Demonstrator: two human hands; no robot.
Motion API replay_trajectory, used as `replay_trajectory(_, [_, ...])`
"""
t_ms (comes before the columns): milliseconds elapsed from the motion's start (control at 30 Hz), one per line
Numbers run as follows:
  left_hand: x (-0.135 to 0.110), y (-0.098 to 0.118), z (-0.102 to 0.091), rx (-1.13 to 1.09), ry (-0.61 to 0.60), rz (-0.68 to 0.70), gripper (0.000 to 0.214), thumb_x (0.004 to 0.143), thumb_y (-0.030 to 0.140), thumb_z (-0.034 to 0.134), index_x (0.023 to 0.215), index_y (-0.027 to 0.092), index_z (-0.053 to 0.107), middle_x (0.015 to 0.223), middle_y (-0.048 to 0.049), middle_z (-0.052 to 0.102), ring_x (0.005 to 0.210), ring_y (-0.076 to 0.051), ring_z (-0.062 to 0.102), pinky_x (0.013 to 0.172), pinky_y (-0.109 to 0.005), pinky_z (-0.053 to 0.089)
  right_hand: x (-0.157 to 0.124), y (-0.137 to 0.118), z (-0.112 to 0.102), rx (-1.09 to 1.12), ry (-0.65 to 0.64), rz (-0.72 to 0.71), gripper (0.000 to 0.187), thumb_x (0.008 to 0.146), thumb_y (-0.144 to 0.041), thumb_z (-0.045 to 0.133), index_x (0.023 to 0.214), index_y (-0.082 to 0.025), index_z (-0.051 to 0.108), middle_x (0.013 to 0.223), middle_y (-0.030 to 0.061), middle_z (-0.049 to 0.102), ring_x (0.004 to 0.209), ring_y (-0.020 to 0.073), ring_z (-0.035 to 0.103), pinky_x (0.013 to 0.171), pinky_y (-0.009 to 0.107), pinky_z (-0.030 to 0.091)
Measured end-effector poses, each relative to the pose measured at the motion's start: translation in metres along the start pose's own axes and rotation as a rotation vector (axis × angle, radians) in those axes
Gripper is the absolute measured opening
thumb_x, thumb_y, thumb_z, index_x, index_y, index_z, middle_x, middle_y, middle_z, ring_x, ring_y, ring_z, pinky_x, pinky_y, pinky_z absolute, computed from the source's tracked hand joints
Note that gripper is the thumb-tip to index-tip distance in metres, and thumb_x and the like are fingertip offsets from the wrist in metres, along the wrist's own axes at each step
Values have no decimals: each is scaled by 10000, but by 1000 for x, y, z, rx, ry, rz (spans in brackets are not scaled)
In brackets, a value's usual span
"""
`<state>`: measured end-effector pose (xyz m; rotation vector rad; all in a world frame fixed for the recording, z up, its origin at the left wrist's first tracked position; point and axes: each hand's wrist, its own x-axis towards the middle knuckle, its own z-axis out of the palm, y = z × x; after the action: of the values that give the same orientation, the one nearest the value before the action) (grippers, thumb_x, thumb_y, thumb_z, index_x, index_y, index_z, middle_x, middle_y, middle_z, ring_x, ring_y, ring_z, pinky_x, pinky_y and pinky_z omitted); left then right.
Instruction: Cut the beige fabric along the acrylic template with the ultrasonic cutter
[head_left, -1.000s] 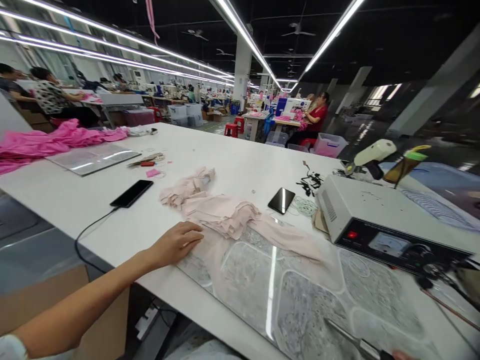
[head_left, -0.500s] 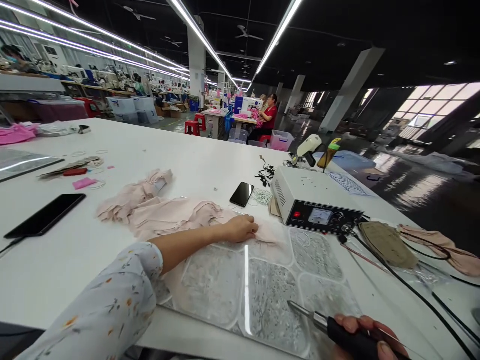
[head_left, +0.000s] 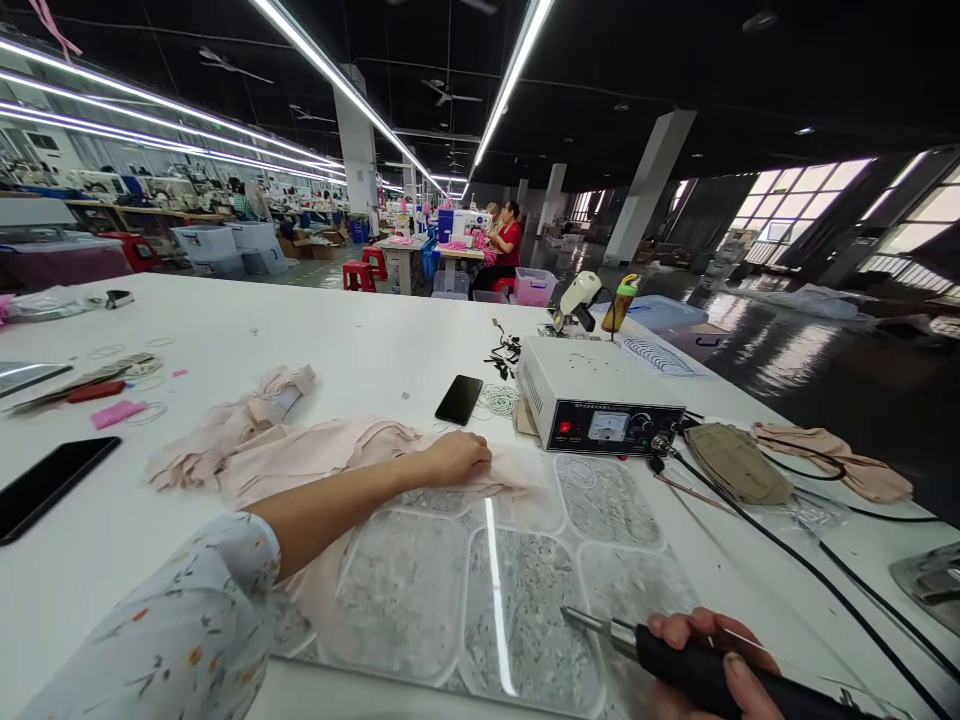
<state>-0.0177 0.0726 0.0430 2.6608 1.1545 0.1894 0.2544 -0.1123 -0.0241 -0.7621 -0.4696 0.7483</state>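
Observation:
My left hand (head_left: 459, 458) reaches across to the upper part of a clear patterned plastic sheet (head_left: 525, 590). Its fingers are closed on thin pale pink fabric (head_left: 322, 445), which trails off leftward in a crumpled heap. More of this sheer cloth lies beneath my forearm, over the sheet's left part. At the lower right my right hand (head_left: 712, 660) grips a black-handled, metal-tipped tool (head_left: 626, 640), shaped like a soldering iron. The tip points left, over or on the sheet; whether it touches cannot be told. My right palm is partly cut off by the frame's bottom edge.
A white power box (head_left: 600, 400) with a dial stands beyond the sheet, cables running right. Near it lie a phone (head_left: 459, 399) and khaki fabric pieces (head_left: 736, 463). Another phone (head_left: 56, 487) and red-handled scissors (head_left: 96, 391) are left. A co-worker in red (head_left: 508, 240) sits far back.
The view has turned slightly right, so the scene sits further left in the picture. Both hands keep their hold, with little movement against the sheet.

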Motion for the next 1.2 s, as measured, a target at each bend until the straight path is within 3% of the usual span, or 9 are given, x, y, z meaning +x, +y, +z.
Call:
replay_trajectory(233, [-5,28,-10,-4,39,-18,253,955,316,540,1125,132,576,1083,-75,612,921,-181,621,806,-369,538,-4,-15,21,-1,163,-13,165,599,-243,591,755,-194,617,676,-32,588,507,107,557,540,317,551])
replay_trajectory(333, [-25,48,-12,-29,-21,38,219,986,223,413,911,130,596,830,-50,643,722,-163,608,665,-281,487,-7,-20,27,-16,205,-38,173,591,-229,556,749,-192,615,655,-27,590,493,109,547,515,310,525])
replay_trajectory(433, [-57,59,-13,-93,-130,126,249,972,202,384,812,155,568,739,-25,626,618,-143,574,568,-225,408,-7,-23,28,-5,211,-62,182,582,-222,526,740,-189,610,639,-28,580,466,104,527,488,302,495])
replay_trajectory(533, [-90,59,-17,-160,-259,204,228,933,176,423,748,171,557,659,-1,588,551,-123,531,533,-210,370,-6,-24,25,-12,214,-75,206,554,-229,507,728,-180,606,625,-23,571,445,107,513,461,297,466])
replay_trajectory(633, [-110,53,-21,-206,-309,215,227,902,156,443,700,173,546,698,-14,588,584,-125,530,558,-210,386,-9,-25,27,-28,189,-71,207,571,-238,497,738,-177,603,633,-16,561,454,113,512,457,302,453])
replay_trajectory(800, [-112,49,-25,-280,-294,210,205,920,152,409,801,159,575,903,-64,622,759,-139,593,695,-206,456,-21,-26,42,16,103,-1,179,576,-239,517,734,-183,580,633,-24,526,451,107,494,449,295,431])
replay_trajectory(933, [-114,48,-27,-307,-385,284,188,834,145,550,649,172,563,716,-8,613,577,-104,544,543,-179,418,-33,-21,50,33,9,89,181,587,-251,520,743,-185,584,635,-28,512,433,100,486,439,292,425])
replay_trajectory(1067, [-115,45,-20,-254,-275,184,304,916,197,475,624,161,551,640,-9,548,527,-110,491,524,-212,386,-41,-9,59,40,-69,23,202,640,-252,504,803,-193,608,674,-25,517,455,100,503,460,297,442])
replay_trajectory(1200, [-111,49,-2,-211,-150,105,142,923,242,520,924,162,637,943,-60,620,741,-156,610,663,-237,461,-44,7,75,23,-150,14,167,694,-240,531,837,-213,612,696,-33,523,496,99,534,525,309,476])
